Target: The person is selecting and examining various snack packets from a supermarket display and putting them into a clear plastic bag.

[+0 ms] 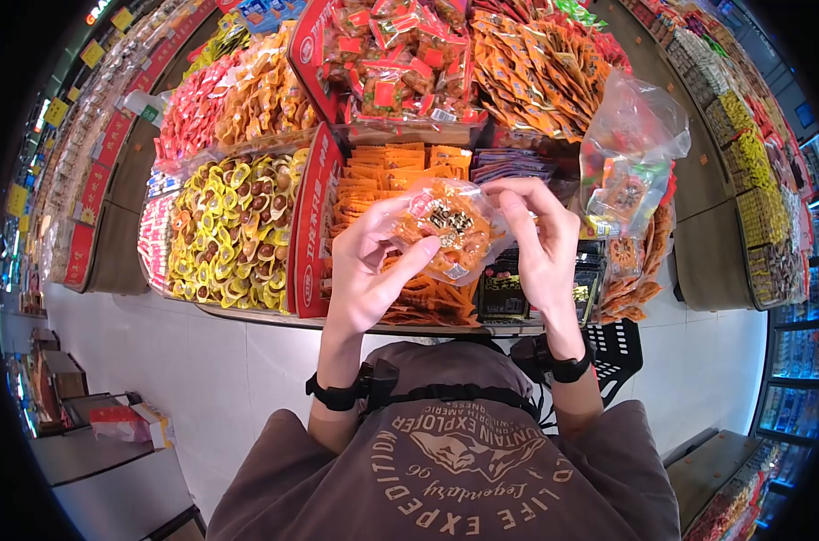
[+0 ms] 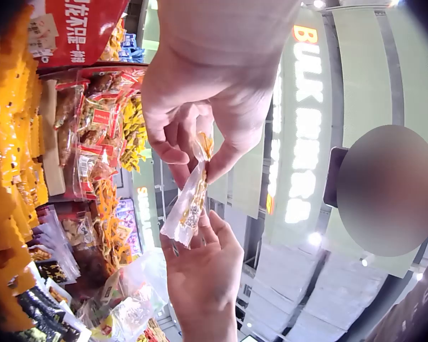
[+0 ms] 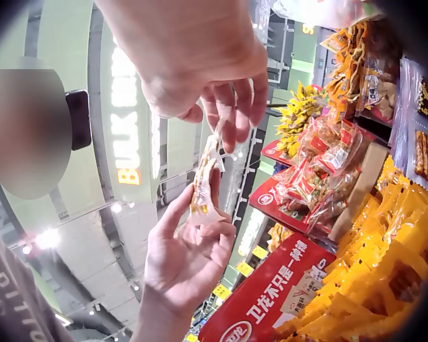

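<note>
Head cam: snack bins w/ yellow & orange packs spread in front, clear bag hanging at right, left hand & right hand both pinching an orange snack packet above them.

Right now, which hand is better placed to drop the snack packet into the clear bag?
Probably the right hand: it pinches the snack packet by its edge and is nearer the clear bag hanging on that side. The left hand holds the packet too, but is farther from the bag.
</note>
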Demonstrator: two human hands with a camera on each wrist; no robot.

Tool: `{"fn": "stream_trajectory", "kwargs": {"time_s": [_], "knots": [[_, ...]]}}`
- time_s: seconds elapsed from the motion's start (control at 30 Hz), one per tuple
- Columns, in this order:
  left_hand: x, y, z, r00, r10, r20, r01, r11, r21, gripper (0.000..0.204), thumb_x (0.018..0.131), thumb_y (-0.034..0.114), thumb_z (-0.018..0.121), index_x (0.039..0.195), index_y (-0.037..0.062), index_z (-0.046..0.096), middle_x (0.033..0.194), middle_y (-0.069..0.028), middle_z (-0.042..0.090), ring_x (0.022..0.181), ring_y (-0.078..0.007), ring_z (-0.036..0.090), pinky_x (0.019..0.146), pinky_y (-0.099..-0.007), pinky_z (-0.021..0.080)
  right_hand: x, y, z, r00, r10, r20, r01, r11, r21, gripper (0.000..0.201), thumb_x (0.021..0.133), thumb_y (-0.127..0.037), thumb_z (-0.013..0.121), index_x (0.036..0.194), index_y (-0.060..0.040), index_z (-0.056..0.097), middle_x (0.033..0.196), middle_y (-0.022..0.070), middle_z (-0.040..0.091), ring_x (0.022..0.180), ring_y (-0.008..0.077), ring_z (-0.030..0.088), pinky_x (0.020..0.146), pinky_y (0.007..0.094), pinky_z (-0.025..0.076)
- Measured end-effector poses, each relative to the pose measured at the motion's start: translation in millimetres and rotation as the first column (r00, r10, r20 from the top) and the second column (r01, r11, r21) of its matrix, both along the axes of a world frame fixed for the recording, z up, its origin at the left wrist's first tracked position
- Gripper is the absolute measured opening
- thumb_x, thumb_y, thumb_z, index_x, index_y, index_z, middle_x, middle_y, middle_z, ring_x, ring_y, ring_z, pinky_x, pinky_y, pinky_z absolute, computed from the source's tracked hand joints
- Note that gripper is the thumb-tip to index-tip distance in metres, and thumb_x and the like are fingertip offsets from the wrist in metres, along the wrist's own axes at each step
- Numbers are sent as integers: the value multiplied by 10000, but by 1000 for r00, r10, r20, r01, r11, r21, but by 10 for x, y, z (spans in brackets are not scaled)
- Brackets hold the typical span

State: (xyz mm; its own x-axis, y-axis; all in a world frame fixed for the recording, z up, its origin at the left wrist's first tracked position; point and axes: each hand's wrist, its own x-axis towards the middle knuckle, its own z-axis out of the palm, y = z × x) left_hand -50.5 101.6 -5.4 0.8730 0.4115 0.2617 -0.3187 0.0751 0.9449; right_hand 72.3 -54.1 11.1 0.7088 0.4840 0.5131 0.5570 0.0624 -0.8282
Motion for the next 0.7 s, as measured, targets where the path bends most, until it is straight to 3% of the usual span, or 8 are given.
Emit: {"fn": "stream_trajectory", "kwargs": {"time_s": [0.03, 0.1, 0.17, 0.23, 0.27, 0.3, 0.37, 0.7], "knots": [[4, 5, -34, 1000, -1, 0, 1, 1000, 0, 447, 844, -39, 682, 1264, -41, 528, 1138, -106, 648, 1009, -138, 626, 850, -277, 495, -10, -5, 1, 1000, -1, 0, 1, 1000, 0, 147, 917, -52, 556, 961, 2, 685, 888, 96, 709, 834, 174, 643, 771, 301, 485], [4, 13, -85, 998, -61, 20, 59, 993, 102, 452, 835, -39, 693, 1258, -42, 533, 1122, -97, 657, 995, -123, 626, 816, -256, 491, -30, 1, 8, 916, 116, -383, -137, 990, -30, 162, 916, -134, 625, 967, 9, 681, 817, 67, 700, 745, 84, 609, 712, 275, 480], [3, -3, -30, 996, -87, 34, 83, 991, 106, 454, 828, -34, 703, 1251, -44, 538, 1115, -94, 668, 983, -115, 629, 802, -246, 484, -28, 0, -45, 923, 131, -362, -169, 983, -75, 225, 902, -189, 674, 1014, 7, 676, 800, 47, 698, 724, 43, 578, 682, 246, 471], [-17, 16, 18, 989, -129, -76, 143, 965, 219, 468, 822, -100, 658, 1265, -67, 512, 1198, -146, 628, 1085, -171, 606, 935, -305, 469, -51, 4, -65, 920, 220, -325, -243, 969, -32, 247, 891, -176, 689, 1071, -8, 673, 825, 56, 706, 753, 50, 589, 688, 237, 473], [18, -11, -14, 996, -88, -1, 87, 985, 147, 488, 816, -46, 712, 1265, -41, 522, 1128, -122, 673, 973, -123, 636, 801, -253, 493, -36, -21, -36, 917, 216, -336, -255, 964, -77, 265, 895, -150, 687, 1113, -2, 659, 880, 60, 710, 798, 62, 609, 711, 251, 495], [39, -30, -14, 996, -89, -1, 88, 985, 146, 488, 816, -46, 712, 1265, -41, 522, 1128, -122, 673, 973, -123, 636, 801, -253, 493, -47, -10, -25, 917, 215, -337, -254, 964, -77, 265, 895, -150, 687, 1113, -2, 659, 880, 60, 710, 798, 62, 609, 711, 251, 495], [64, -47, -9, 995, -51, 83, 47, 998, 50, 580, 786, -67, 732, 1306, -38, 477, 1130, -148, 671, 959, -124, 639, 789, -260, 506, -79, 37, -6, 879, 263, -398, -242, 965, 104, 250, 913, -115, 665, 1128, 11, 648, 931, 54, 705, 847, 69, 625, 735, 248, 513], [33, -16, 27, 981, 144, 128, -147, 989, 13, 666, 732, -102, 754, 1324, -42, 454, 1157, -214, 634, 844, -145, 649, 760, -263, 520, -70, 29, 40, 800, 365, -476, -297, 931, 214, 305, 951, -59, 596, 1239, 12, 528, 1017, 88, 702, 892, 78, 643, 753, 225, 528]]}}
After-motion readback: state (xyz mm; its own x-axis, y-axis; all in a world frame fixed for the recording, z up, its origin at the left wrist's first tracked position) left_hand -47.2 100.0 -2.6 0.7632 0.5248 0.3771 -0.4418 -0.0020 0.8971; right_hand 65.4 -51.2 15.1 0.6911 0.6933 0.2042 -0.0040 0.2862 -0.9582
